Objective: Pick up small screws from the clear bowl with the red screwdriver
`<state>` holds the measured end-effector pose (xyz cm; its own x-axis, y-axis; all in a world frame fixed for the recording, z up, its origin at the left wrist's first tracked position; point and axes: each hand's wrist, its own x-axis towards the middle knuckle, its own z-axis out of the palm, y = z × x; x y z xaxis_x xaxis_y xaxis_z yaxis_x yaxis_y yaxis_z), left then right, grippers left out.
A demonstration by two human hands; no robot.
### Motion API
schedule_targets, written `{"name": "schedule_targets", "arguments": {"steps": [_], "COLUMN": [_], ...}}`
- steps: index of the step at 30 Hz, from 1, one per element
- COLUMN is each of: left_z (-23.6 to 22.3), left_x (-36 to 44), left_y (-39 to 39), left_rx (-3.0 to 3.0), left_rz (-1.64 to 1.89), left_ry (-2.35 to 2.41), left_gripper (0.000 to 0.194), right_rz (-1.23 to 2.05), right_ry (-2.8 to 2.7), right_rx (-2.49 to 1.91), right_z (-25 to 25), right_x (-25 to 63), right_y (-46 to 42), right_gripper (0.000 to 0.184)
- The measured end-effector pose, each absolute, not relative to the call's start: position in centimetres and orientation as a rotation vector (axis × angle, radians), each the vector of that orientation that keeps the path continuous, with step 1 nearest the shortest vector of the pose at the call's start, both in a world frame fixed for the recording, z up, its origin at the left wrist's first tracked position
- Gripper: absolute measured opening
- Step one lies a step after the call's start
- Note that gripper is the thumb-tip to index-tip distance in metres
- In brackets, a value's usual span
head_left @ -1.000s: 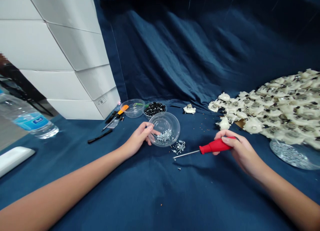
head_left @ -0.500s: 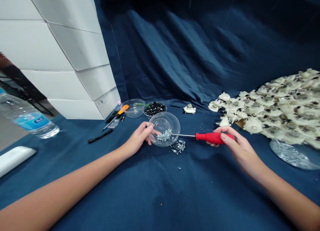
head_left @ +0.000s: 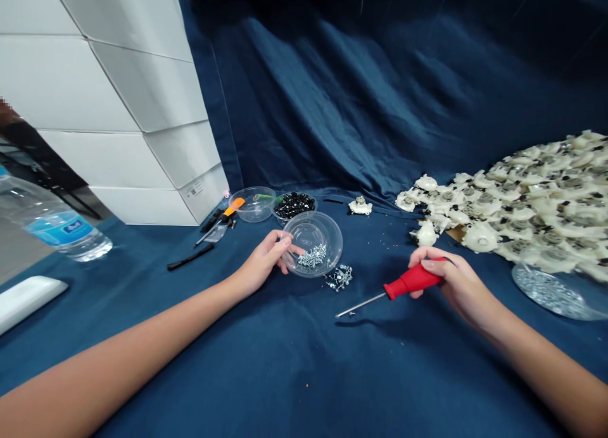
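My left hand (head_left: 264,261) grips the near-left rim of a clear plastic bowl (head_left: 327,231) tilted toward me, with small silver screws (head_left: 312,257) gathered in its lower part. My right hand (head_left: 451,280) is closed round the red handle of a screwdriver (head_left: 408,281); its metal shaft slants down-left with the tip low over the blue cloth at about the middle of the table. A small heap of loose screws (head_left: 340,277) lies on the cloth just right of the bowl, between it and the screwdriver tip.
A big pile of cream plastic parts (head_left: 522,200) fills the right side, with one single part (head_left: 360,206) behind the bowl. A clear lid of screws (head_left: 551,292) lies at right. Further back: an empty clear bowl (head_left: 256,204), a bowl of black pieces (head_left: 293,206), an orange-handled screwdriver (head_left: 223,218). White boxes (head_left: 109,96) and a water bottle (head_left: 52,226) stand left.
The screwdriver tip was in the bowl's screws half a second ago; now my right hand has swung it back down toward me, over the cloth. My left hand still holds the bowl.
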<state>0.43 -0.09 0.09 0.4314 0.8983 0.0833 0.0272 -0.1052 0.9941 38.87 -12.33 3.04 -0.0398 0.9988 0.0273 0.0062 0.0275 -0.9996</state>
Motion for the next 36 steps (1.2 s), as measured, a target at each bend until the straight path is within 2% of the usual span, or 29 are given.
{"name": "schedule_targets", "arguments": {"steps": [5, 23, 29, 36], "left_z": [0.1, 0.0, 0.0, 0.0], "left_x": [0.4, 0.3, 0.3, 0.3], "left_y": [-0.2, -0.1, -0.1, -0.1], "left_rx": [1.496, 1.502, 1.512, 1.485], "left_rz": [0.918, 0.916, 0.914, 0.929], "left_ry": [0.851, 0.842, 0.834, 0.815], "left_gripper": [0.056, 0.054, 0.053, 0.05], "right_rz": [1.211, 1.081, 1.173, 1.109], "right_ry": [-1.15, -1.221, -1.13, -1.121], "right_rx": [-1.082, -1.173, -1.059, -1.084], "right_z": [3.3, 3.2, 3.4, 3.2], "right_x": [38.1, 39.0, 38.3, 37.4], "right_y": [-12.4, -11.9, -12.4, -12.3], "right_gripper": [0.031, 0.023, 0.034, 0.024]}}
